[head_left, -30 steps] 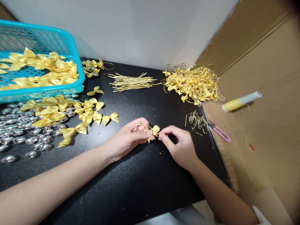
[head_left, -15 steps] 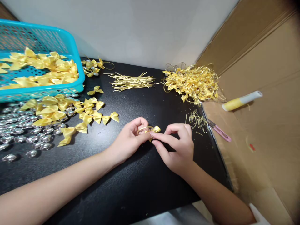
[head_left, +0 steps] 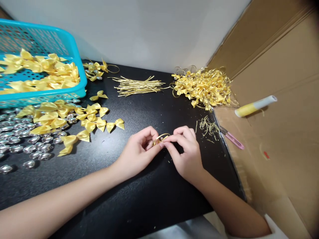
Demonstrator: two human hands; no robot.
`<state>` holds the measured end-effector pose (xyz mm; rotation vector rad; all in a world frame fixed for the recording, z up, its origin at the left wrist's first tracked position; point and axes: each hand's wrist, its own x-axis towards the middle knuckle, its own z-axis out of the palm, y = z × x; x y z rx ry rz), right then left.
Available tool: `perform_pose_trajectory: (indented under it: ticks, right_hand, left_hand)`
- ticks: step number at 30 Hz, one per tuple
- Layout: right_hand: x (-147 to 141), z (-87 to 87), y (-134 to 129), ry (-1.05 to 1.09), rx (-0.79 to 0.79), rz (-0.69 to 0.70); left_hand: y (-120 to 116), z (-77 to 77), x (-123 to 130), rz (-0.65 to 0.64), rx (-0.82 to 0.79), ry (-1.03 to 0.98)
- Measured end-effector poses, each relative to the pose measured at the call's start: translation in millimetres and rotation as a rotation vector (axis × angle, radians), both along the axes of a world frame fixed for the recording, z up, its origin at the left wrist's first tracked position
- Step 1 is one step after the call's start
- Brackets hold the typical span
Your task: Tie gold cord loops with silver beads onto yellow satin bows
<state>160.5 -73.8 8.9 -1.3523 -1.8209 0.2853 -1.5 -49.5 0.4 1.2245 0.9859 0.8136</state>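
Between my two hands is a small ring of gold wire (head_left: 164, 134) with a yellow ribbon bow, mostly covered by my fingers. My left hand (head_left: 142, 146) pinches it from the left, thumb and fingertips closed on it. My right hand (head_left: 185, 151) grips its right side between thumb and index finger, and the fingertips of both hands meet. A silvery bead seems to show inside the loop. Left of my hands lie loose yellow bows (head_left: 115, 125) and silver beads (head_left: 29, 164) on the black table (head_left: 104, 205).
A turquoise basket (head_left: 83, 79) of yellow bows stands at the left. Behind my hands lies a bundle of gold wires (head_left: 139, 86). Finished-looking bow rings (head_left: 204, 88) are heaped at the back right, near wire clippings (head_left: 208, 127), a pink-handled tool (head_left: 233, 139) and a yellow-white tube (head_left: 255, 106).
My right hand has shifted slightly left, its fingers now closed with the left fingertips. The bow has turned and is more hidden; the wire loop stands more toward the right.
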Motion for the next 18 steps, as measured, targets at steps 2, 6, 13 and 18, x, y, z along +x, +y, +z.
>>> perform_pose_trajectory:
  ticks: [2,6,13,18]
  right_hand:
    - [3.0,2.7,-1.5,0.063,0.032,0.072]
    - [14.7,12.4,-3.2,0.360,0.116,0.143]
    - [47.0,32.4,10.1,0.935,0.206,-0.010]
    - [52.6,34.9,12.9,0.987,0.201,-0.027]
  left_hand:
    - [4.0,1.0,0.3,-0.004,-0.015,-0.010]
    - [15.7,3.5,-0.4,0.034,-0.095,-0.081]
    - [30.1,4.5,-5.7,-0.033,-0.230,-0.093]
    - [32.3,5.2,-7.3,-0.069,-0.249,-0.090]
